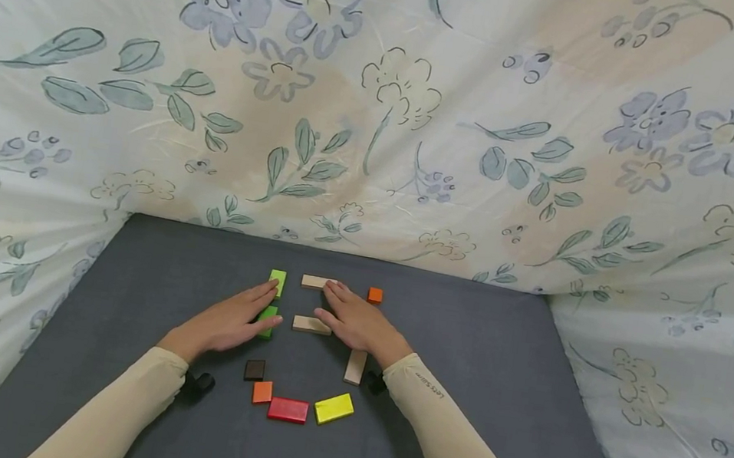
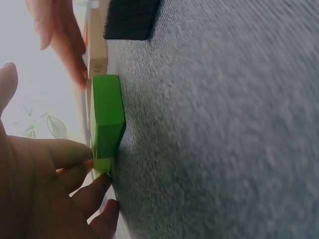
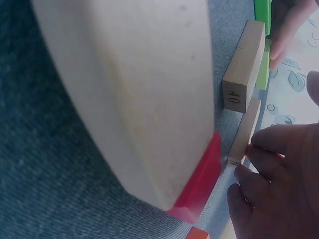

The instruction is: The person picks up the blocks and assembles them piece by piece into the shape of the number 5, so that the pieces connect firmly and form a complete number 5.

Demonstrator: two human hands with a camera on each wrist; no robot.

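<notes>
My left hand (image 1: 225, 322) reaches in from the left, fingers fairly straight. Its fingertips are at the light green block (image 1: 278, 276), with the thumb across the green block (image 1: 266, 331). In the left wrist view, the green block stands large in front of the fingers. My right hand (image 1: 361, 323) extends its fingers to the right end of the far wooden block (image 1: 313, 281). Its thumb lies by the near wooden block (image 1: 311, 324), marked 40. A third wooden block (image 1: 355, 368) lies below that wrist. The right wrist view shows a pinkish-red block (image 3: 199, 184) beyond it, hidden by the hand in the head view.
Nearer the body lie a dark brown block (image 1: 254, 370), an orange block (image 1: 262, 392), a red block (image 1: 287, 410) and a yellow block (image 1: 334, 408). Another orange block (image 1: 375, 294) sits past the right hand. Floral cloth (image 1: 387, 185) hangs behind and beside the dark grey table (image 1: 470, 397).
</notes>
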